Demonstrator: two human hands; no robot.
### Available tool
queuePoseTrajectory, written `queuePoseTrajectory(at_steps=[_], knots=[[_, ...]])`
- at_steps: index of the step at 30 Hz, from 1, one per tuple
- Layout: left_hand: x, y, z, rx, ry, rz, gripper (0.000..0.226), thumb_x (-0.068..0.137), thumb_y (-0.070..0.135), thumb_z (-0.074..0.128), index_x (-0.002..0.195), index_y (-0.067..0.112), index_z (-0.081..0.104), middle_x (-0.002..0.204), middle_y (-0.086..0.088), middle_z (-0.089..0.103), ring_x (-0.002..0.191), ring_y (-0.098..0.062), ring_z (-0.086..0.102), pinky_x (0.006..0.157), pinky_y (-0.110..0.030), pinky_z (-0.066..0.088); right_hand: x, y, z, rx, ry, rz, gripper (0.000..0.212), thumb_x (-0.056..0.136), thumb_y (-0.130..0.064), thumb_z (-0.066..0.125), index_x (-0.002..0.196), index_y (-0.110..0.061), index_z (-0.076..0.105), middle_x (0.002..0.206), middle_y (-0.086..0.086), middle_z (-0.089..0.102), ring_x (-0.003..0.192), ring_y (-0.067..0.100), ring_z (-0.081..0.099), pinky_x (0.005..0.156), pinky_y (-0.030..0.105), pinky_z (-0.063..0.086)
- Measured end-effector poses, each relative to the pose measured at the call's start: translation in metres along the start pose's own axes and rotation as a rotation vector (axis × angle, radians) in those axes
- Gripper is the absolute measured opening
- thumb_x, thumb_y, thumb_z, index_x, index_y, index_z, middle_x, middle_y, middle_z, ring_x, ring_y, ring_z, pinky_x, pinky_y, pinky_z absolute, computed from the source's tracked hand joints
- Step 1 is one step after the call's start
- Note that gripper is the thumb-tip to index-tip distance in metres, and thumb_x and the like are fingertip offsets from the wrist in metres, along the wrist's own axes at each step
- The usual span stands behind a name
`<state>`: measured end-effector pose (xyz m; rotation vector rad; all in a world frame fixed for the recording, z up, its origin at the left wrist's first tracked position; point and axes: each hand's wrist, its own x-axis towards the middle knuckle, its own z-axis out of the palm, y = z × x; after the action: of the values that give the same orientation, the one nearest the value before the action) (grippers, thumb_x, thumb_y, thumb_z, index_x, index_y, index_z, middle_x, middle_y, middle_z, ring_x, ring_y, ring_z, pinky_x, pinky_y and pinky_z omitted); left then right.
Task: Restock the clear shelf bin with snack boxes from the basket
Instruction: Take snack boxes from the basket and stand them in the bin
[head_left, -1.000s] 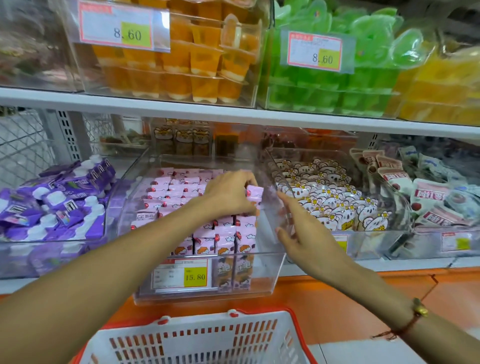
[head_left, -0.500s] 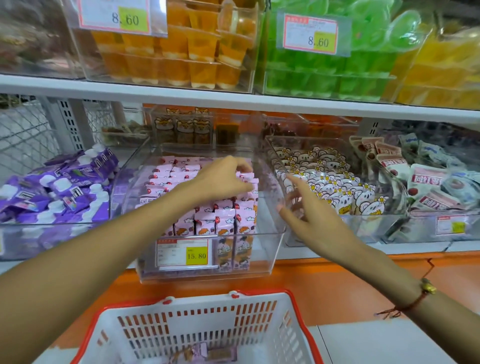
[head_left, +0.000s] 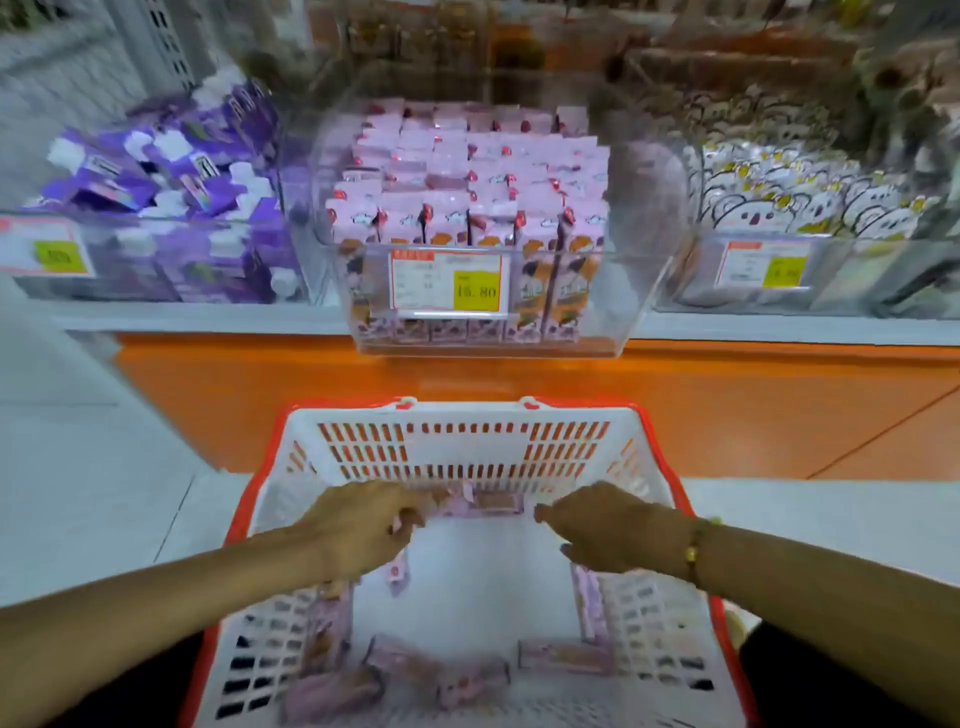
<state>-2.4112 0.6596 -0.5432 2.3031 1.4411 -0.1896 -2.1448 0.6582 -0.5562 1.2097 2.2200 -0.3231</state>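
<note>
Now both hands are down in the basket (head_left: 457, 441), so the step in hand looks like fetching more stock. The left hand (head_left: 363, 530) is at the far left of the basket floor, fingers curled near a pink box (head_left: 496, 503) lying against the far wall; the picture is blurred, and I cannot tell whether they grip it or anything else. The right hand (head_left: 618, 530) is just right of that box, fingers bent downward and seemingly holding nothing, though blur leaves this unsure too. More boxes lie loose at the near end of the basket (head_left: 563, 657), with one standing against the right wall (head_left: 589, 603).

The bin (head_left: 644, 291) sits on the shelf beyond the basket, nearly full on its left and middle, with a gap along its right side. The next move probably calls for closing on one or two boxes, lifting them clear of the rim, turning them upright and slotting them into that right-hand gap.
</note>
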Motion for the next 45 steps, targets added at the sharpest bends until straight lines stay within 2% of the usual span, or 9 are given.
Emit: queuePoseTrajectory(at_steps=[6, 13, 19, 23, 28, 33, 38, 42, 45], knots=[[0.015, -0.046, 0.129, -0.579, -0.070, -0.324, 0.020, 0.087, -0.001, 0.055, 0.099, 0.010, 0.066, 0.094, -0.003, 0.066, 0.100, -0.030, 0.062, 0.073, -0.018, 0.043, 0.057, -0.026, 0.096, 0.456, -0.131, 0.098, 0.040, 0.097, -0.029, 0.050, 0.134, -0.016, 0.045, 0.137, 0.009, 0.049, 0.123, 0.026, 0.049, 0.100, 0.033, 0.038], [0.027, -0.030, 0.182, -0.199, -0.530, -0.006, 0.050, 0.080, 0.018, 0.069, 0.127, 0.023, 0.053, 0.132, 0.001, 0.048, 0.123, -0.018, 0.044, 0.099, -0.031, 0.040, 0.059, -0.041, 0.145, 0.462, -0.163, 0.097, 0.046, 0.084, -0.035, 0.067, 0.122, -0.015, 0.050, 0.128, 0.004, 0.052, 0.116, 0.020, 0.050, 0.093, 0.028, 0.033], [0.025, -0.046, 0.199, -0.064, -0.386, 0.059, 0.031, 0.084, 0.025, 0.061, 0.115, 0.021, 0.058, 0.118, 0.000, 0.059, 0.111, -0.020, 0.054, 0.088, -0.033, 0.044, 0.073, -0.051, 0.163, 0.509, -0.129, 0.104, 0.020, 0.092, -0.031, 0.053, 0.104, -0.015, 0.052, 0.119, 0.011, 0.058, 0.107, 0.027, 0.056, 0.083, 0.030, 0.041], [0.035, -0.041, 0.184, -0.649, -0.148, -0.236, 0.018, 0.092, 0.030, 0.058, 0.105, 0.018, 0.057, 0.099, -0.001, 0.059, 0.090, -0.017, 0.057, 0.071, -0.020, 0.044, 0.087, -0.050, 0.156, 0.777, 0.069, 0.286, 0.017, 0.094, -0.030, 0.053, 0.093, -0.013, 0.049, 0.102, 0.011, 0.061, 0.090, 0.023, 0.056, 0.074, 0.031, 0.040], [0.053, -0.013, 0.131, -1.537, -0.285, -0.607, 0.024, 0.096, 0.023, 0.047, 0.111, 0.012, 0.063, 0.104, -0.003, 0.066, 0.089, -0.016, 0.060, 0.075, -0.025, 0.047, 0.087, -0.032, 0.093, 1.546, -0.053, 0.485, 0.026, 0.095, -0.018, 0.049, 0.069, -0.016, 0.046, 0.069, 0.001, 0.046, 0.064, 0.013, 0.046, 0.058, 0.021, 0.038], [0.045, 0.013, 0.059, -1.764, -0.320, -0.365, 0.026, 0.098, 0.020, 0.036, 0.116, 0.014, 0.054, 0.093, -0.009, 0.058, 0.071, -0.017, 0.051, 0.066, -0.031, 0.041, 0.047, 0.003, 0.022, 1.932, -0.203, 0.300, 0.030, 0.098, -0.022, 0.032, 0.101, -0.005, 0.056, 0.087, 0.013, 0.057, 0.070, 0.021, 0.052, 0.068, 0.029, 0.048], [0.028, 0.034, -0.024, -1.503, -0.369, -0.139, 0.025, 0.087, 0.022, 0.057, 0.107, 0.009, 0.065, 0.090, 0.007, 0.071, 0.071, -0.001, 0.066, 0.064, -0.016, 0.051, -0.010, 0.030, -0.044, 1.850, -0.291, 0.038, 0.049, 0.093, -0.034, 0.029, 0.117, 0.000, 0.053, 0.104, 0.023, 0.055, 0.083, 0.030, 0.053, 0.079, 0.040, 0.044], [0.008, 0.038, -0.080, -1.451, -0.423, 0.057, 0.032, 0.079, 0.022, 0.064, 0.110, 0.021, 0.067, 0.116, 0.006, 0.068, 0.106, -0.006, 0.064, 0.088, -0.020, 0.049, -0.058, 0.029, -0.071, 1.632, 0.177, -0.108, 0.034, 0.093, -0.042, 0.047, 0.110, -0.017, 0.063, 0.103, 0.010, 0.068, 0.091, 0.030, 0.066, 0.086, 0.050, 0.053], [-0.009, 0.050, -0.112, -1.399, -0.353, 0.206, 0.032, 0.078, 0.023, 0.072, 0.110, 0.024, 0.069, 0.118, 0.004, 0.068, 0.113, -0.010, 0.059, 0.099, -0.026, 0.042, -0.077, 0.037, -0.095, 1.724, 0.203, -0.192, 0.038, 0.084, -0.048, 0.063, 0.108, -0.019, 0.066, 0.110, 0.005, 0.069, 0.101, 0.024, 0.066, 0.100, 0.050, 0.047]])
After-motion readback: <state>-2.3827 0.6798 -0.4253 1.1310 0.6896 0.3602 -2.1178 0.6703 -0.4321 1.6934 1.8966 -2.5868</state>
